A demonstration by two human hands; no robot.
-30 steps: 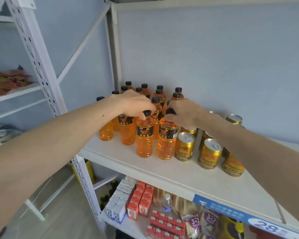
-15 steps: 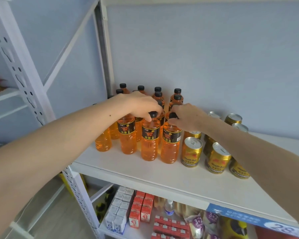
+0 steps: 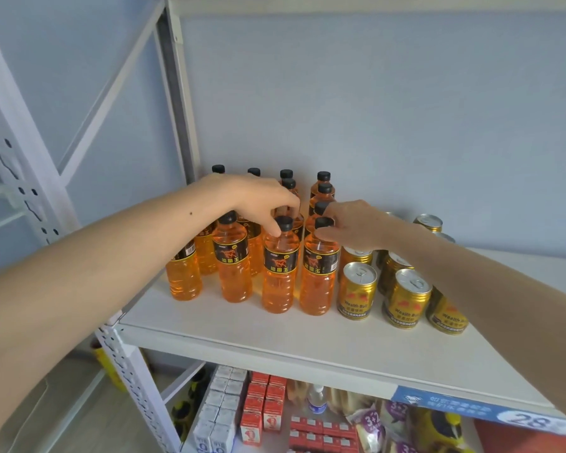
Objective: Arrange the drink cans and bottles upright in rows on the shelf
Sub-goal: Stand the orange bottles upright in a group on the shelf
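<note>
Head cam: left grip & right grip each pinching upright black-capped orange bottles.

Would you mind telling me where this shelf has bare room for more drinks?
The shelf is bare along its front edge, before the bottles and cans, and at the far right. Bottles crowd the back left.

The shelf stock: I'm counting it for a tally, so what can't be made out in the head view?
- Rear orange bottles: left hand hides some; count unclear.
- Back gold cans: right hand and forearm cover several.
- Blue price strip: blurred, cut by the edge.
- Lower shelf goods: partly hidden.
</note>
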